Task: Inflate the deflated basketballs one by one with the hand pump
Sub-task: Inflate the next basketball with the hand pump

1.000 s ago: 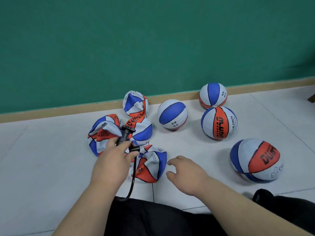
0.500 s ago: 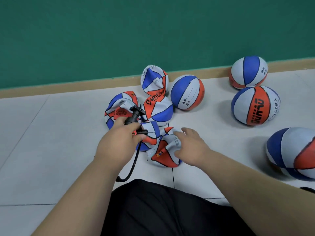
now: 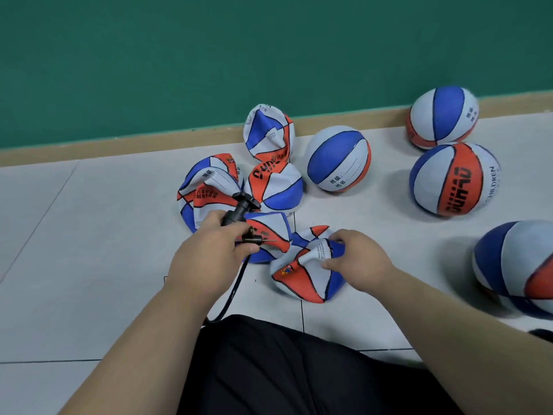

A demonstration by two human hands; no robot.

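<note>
Since a second ago my right hand [image 3: 356,259] has crossed the pale tiled floor [image 3: 89,265] and landed on the nearest crumpled red, white and blue deflated basketball [image 3: 302,277]. It was hovering beside that ball then; now its fingers are curled into the folds on top and grip the loose skin.

My left hand [image 3: 214,250] has kept its place just left of that gripped ball, closed tight round the black plastic hand pump [image 3: 241,209], whose T-shaped handle sticks up and away from me. The pump's thin metal needle [image 3: 269,240] points sideways toward the gripped ball but stops short of it. It lies over a second flattened basketball [image 3: 278,226] just beside the gripped ball. A black rubber hose [image 3: 235,290] runs from under my left hand down to my black trousers [image 3: 299,369].

Beyond the gripped ball three more bunch together:
- a collapsed ball with a folded white flap [image 3: 209,184]
- a collapsed ball showing an orange logo panel [image 3: 275,187]
- a collapsed ball propped by the tan skirting board [image 3: 267,131]

Further beyond and to the right of the gripped ball sit the firm ones:
- a round ball with a broad blue panel [image 3: 338,158]
- a round ball against the green wall [image 3: 443,115]
- a round ball with orange lettering [image 3: 453,178]
- a round ball cut by the picture edge [image 3: 514,262]
</note>
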